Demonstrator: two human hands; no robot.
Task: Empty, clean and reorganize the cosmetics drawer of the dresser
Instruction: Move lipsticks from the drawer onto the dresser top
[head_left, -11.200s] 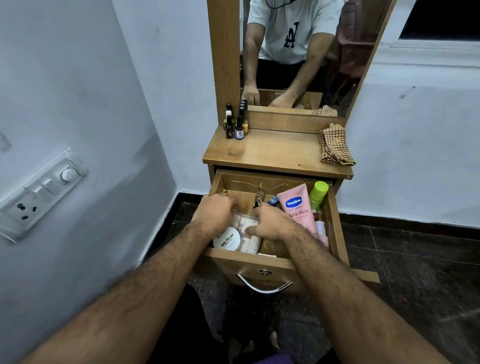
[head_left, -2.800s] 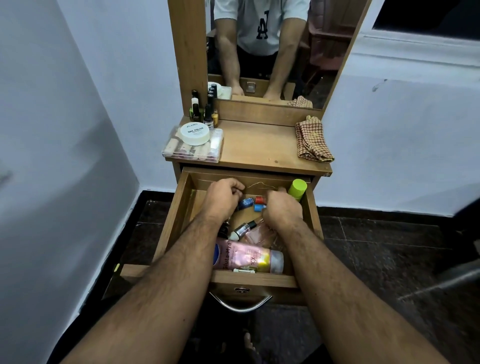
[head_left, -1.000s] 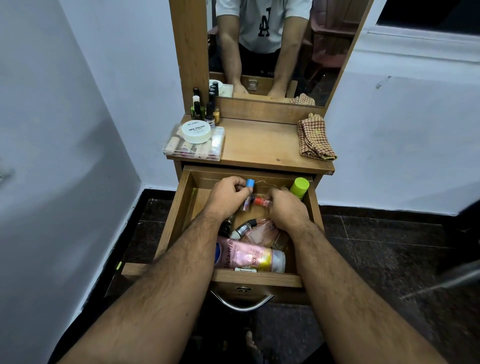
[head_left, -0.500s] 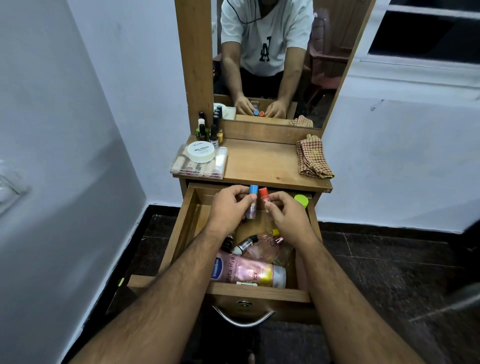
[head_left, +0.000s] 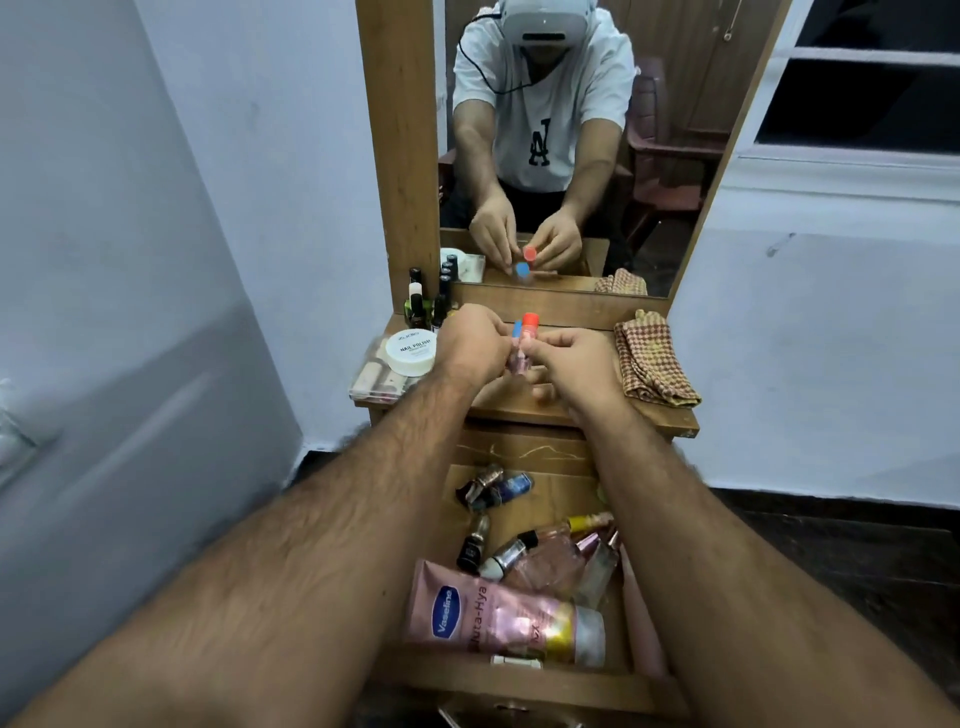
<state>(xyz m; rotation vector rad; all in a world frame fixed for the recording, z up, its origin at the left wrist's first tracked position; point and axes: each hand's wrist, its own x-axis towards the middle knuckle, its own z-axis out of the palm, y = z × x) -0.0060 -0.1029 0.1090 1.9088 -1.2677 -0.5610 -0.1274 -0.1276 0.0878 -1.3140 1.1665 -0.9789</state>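
Left forearm: bare, runs from the lower left of the frame up toward the centre.
Left hand (head_left: 470, 340): fingers curled, pinching beside the right hand.
Right forearm: bare, rises from the lower right.
Right hand (head_left: 574, 364): fingers curled in a pinch, fingertips close to the left hand's.

tube caps: one blue (head_left: 517, 329), one orange-red (head_left: 530, 319)
Vaseline tube (head_left: 498, 618): pink, gold band, blue logo
cloth (head_left: 652, 358): red and tan checks
nail polish tub (head_left: 411, 352): white
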